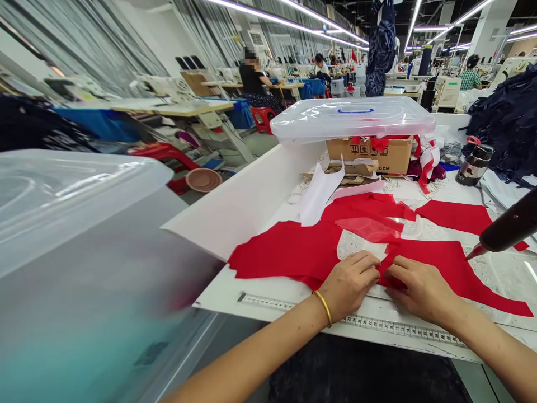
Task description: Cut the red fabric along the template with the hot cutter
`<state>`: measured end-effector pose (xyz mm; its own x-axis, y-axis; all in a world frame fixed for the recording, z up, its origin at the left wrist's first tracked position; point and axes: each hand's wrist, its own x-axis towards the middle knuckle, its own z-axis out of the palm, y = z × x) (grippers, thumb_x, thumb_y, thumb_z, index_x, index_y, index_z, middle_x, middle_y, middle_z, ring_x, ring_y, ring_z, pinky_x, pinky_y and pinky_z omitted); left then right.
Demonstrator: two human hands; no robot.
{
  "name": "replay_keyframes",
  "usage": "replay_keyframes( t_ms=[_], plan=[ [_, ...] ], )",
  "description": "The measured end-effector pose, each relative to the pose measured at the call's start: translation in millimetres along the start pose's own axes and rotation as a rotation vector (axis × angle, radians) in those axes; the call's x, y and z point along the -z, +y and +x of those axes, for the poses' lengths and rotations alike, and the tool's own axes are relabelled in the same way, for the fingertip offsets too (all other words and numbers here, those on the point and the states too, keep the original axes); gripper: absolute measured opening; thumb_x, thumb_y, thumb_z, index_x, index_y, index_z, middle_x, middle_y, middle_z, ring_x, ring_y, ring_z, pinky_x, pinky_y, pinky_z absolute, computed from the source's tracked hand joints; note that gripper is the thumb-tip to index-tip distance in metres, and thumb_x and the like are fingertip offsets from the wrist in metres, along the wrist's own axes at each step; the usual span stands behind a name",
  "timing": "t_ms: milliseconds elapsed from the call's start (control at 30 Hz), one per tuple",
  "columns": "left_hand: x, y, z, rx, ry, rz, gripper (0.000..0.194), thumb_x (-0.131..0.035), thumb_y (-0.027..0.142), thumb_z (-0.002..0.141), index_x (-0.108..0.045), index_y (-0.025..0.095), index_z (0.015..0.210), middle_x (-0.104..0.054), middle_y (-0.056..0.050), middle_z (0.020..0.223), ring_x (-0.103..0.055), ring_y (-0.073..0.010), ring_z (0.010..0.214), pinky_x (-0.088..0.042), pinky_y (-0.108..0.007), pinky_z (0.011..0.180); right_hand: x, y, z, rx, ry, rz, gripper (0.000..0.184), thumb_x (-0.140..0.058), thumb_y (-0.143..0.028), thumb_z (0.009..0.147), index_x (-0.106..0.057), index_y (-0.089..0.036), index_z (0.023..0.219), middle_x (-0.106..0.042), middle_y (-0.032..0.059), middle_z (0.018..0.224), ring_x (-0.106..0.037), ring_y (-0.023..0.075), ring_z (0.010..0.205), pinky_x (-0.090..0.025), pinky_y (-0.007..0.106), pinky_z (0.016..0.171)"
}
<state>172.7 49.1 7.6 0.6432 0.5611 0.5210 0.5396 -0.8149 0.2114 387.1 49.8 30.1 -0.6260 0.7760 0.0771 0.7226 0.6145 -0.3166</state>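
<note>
a clear lid (pixel 352 118) with a blue handle sits above a printed cardboard box (pixel 369 155).

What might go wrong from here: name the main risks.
The pointed tip of the dark tool looks very close to the right red piece and might snag or mark it. The left red piece lies near the side edge of the table, so a careless tug could drag it over.

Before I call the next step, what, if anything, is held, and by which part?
The left hand and right hand are at the left end of the front right red piece; whether pinched or pressed cannot be told.
</note>
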Motion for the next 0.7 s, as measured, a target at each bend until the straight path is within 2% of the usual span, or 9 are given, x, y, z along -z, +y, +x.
replay_keyframes(
  t_ms=[133, 300, 433, 533, 700],
  plan=[
    [1.3, -0.4, -5.4, 0.002, 0.004, 0.012, 0.017, -0.051, 0.012, 0.102, -0.067, 0.015, 0.097, -0.070, -0.010, 0.104, -0.064, -0.0221, 0.100, -0.060, -0.037, 0.089, -8.2, -0.7, 7.5, -0.037, -0.008, 0.051, 0.011, -0.061, -0.015, 0.094, -0.065, -0.019, 0.084, -0.067, 0.0032, 0.086, -0.063, 0.0169, 0.074, -0.036, 0.026, 0.057],
    [-1.7, -1.8, -8.0, 0.021, 0.029, 0.002, 0.017, -0.054, 0.012, 0.100, -0.067, 0.015, 0.110, -0.069, -0.010, 0.110, -0.064, -0.0235, 0.103, -0.059, -0.038, 0.090, -10.6, 5.7, 7.3, -0.114, -0.028, 0.269, 0.013, -0.060, -0.012, 0.093, -0.065, -0.020, 0.083, -0.065, 0.0003, 0.081, -0.061, 0.0147, 0.070, -0.043, 0.025, 0.063],
    [-7.4, -1.1, -2.1, 0.047, 0.042, -0.032, 0.010, -0.058, 0.013, 0.099, -0.068, 0.015, 0.098, -0.068, -0.009, 0.107, -0.063, -0.0228, 0.101, -0.059, -0.037, 0.088, -13.1, 10.9, 7.2, -0.121, -0.015, 0.371, 0.013, -0.061, -0.014, 0.092, -0.065, -0.020, 0.081, -0.067, 0.0009, 0.081, -0.061, 0.0150, 0.071, -0.045, 0.026, 0.065],
    [-8.1, 0.9, 1.6, 0.036, 0.034, -0.015, 0.015, -0.057, 0.014, 0.100, -0.066, 0.015, 0.088, -0.068, -0.008, 0.102, -0.062, -0.0220, 0.097, -0.059, -0.036, 0.087, -13.9, 12.4, 7.4, -0.125, -0.010, 0.416, 0.012, -0.062, -0.015, 0.091, -0.065, -0.020, 0.080, -0.069, 0.0020, 0.082, -0.062, 0.0156, 0.072, -0.046, 0.026, 0.065],
    [-1.0, 3.8, -1.5, -0.019, 0.030, 0.038, 0.021, -0.049, 0.013, 0.103, -0.065, 0.015, 0.090, -0.068, -0.009, 0.101, -0.063, -0.0219, 0.099, -0.059, -0.037, 0.089, -4.2, 15.5, 2.1, -0.080, -0.019, 0.429, 0.014, -0.058, -0.013, 0.093, -0.070, -0.021, 0.090, -0.072, 0.0030, 0.091, -0.067, 0.0168, 0.080, -0.051, 0.028, 0.071]
  ],
)
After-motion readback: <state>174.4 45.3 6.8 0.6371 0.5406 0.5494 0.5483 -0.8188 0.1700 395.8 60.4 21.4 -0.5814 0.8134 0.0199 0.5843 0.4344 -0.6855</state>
